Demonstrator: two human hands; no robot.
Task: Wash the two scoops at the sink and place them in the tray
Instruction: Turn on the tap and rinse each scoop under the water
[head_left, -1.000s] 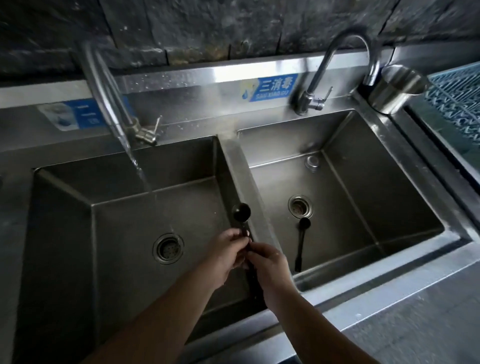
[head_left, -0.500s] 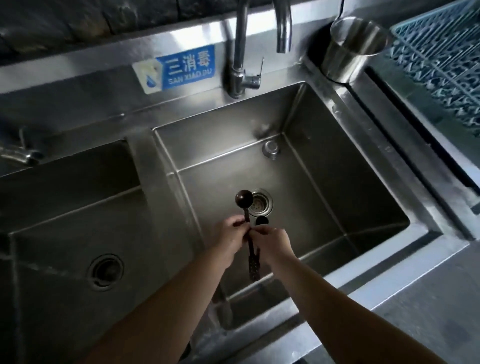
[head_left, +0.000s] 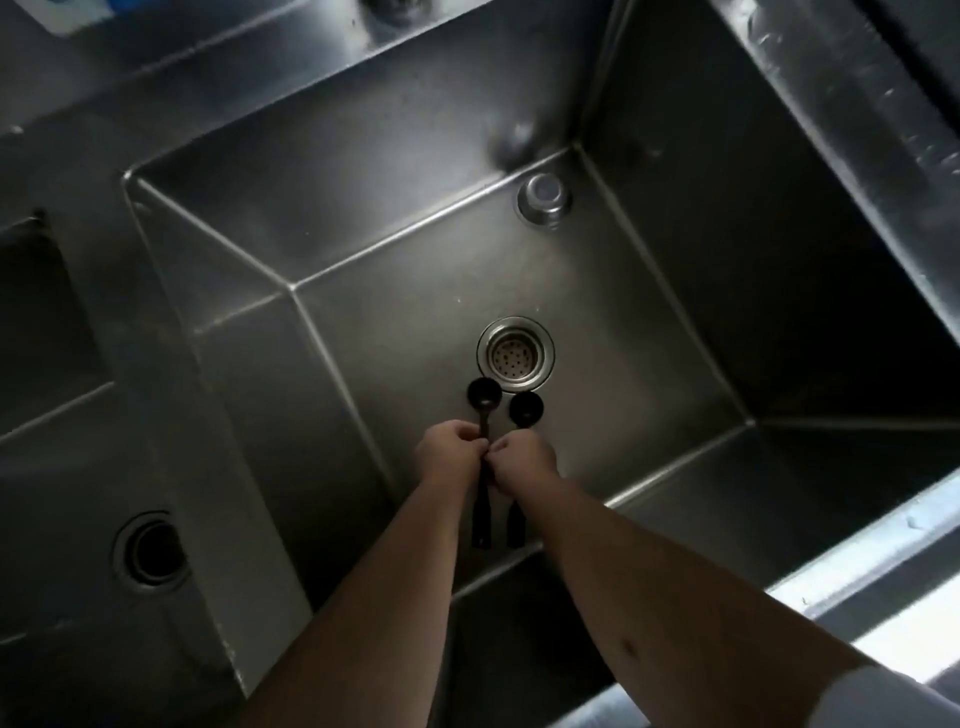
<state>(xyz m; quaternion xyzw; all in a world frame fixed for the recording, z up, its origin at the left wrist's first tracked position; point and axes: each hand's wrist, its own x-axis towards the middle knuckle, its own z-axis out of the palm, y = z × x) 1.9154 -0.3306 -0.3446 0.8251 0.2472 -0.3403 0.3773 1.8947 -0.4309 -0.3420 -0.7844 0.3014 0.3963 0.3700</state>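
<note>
Both of my hands are over the right basin (head_left: 363, 234) of a steel double sink. My left hand (head_left: 449, 452) and my right hand (head_left: 524, 460) meet and pinch the handle of one black scoop (head_left: 484, 399). Its round bowl points away from me and its handle end shows below my fingers. A second black scoop (head_left: 526, 409) lies just to the right of it on the basin floor. My right hand hides the middle of that scoop. The tray is out of view.
The strainer drain (head_left: 515, 353) sits just beyond the scoop bowls, and an overflow fitting (head_left: 543, 195) is at the basin's back edge. A steel divider (head_left: 171, 415) separates the left basin with its drain (head_left: 150, 551). The bright front rim (head_left: 831, 597) runs along the lower right.
My hands carried the held scoop from the divider by the left basin into the right basin and down beside the lying scoop. The view swung right and closer, so the taps and tray left the frame.
</note>
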